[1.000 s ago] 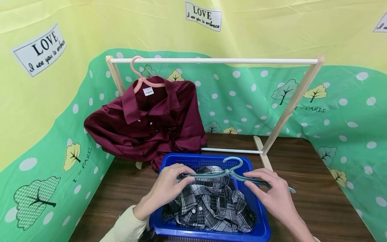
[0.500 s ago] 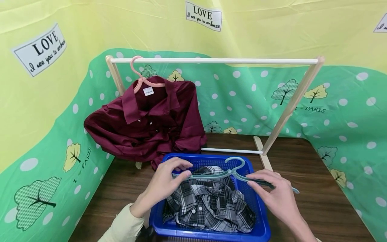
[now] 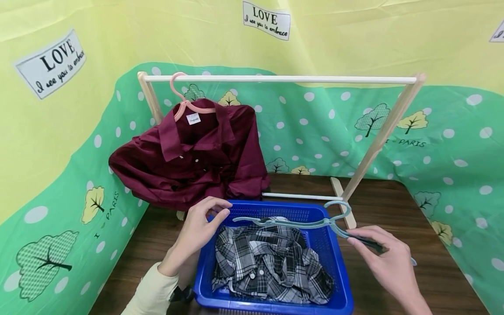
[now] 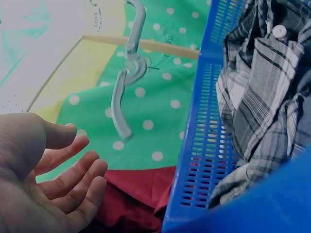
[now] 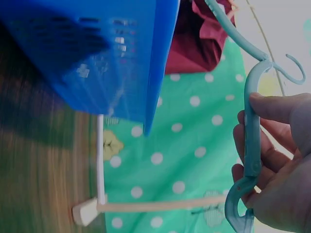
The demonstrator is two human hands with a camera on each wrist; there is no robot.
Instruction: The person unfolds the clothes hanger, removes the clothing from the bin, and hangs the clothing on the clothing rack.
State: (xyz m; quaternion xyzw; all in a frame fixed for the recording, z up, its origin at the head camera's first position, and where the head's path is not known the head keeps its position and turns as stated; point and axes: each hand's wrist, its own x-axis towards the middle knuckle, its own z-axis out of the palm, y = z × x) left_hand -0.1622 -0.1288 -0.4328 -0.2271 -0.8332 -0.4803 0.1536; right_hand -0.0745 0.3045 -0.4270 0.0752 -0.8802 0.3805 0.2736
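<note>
Hanger (image 3: 303,225) is hovering in the lower half of the frame, right of centre. A rack (image 3: 283,79) is standing across the upper middle, and a maroon shirt (image 3: 204,175) is hanging at its left. A blue basket (image 3: 275,306) is sitting at bottom centre, holding a crumpled plaid shirt (image 3: 271,271). Lower left, the left hand (image 3: 201,227) is no longer touching the hanger, its fingers curving loosely round nothing, so the right hand (image 3: 387,256), lower right, is bearing it alone, pinching one end between thumb and fingers.
</note>
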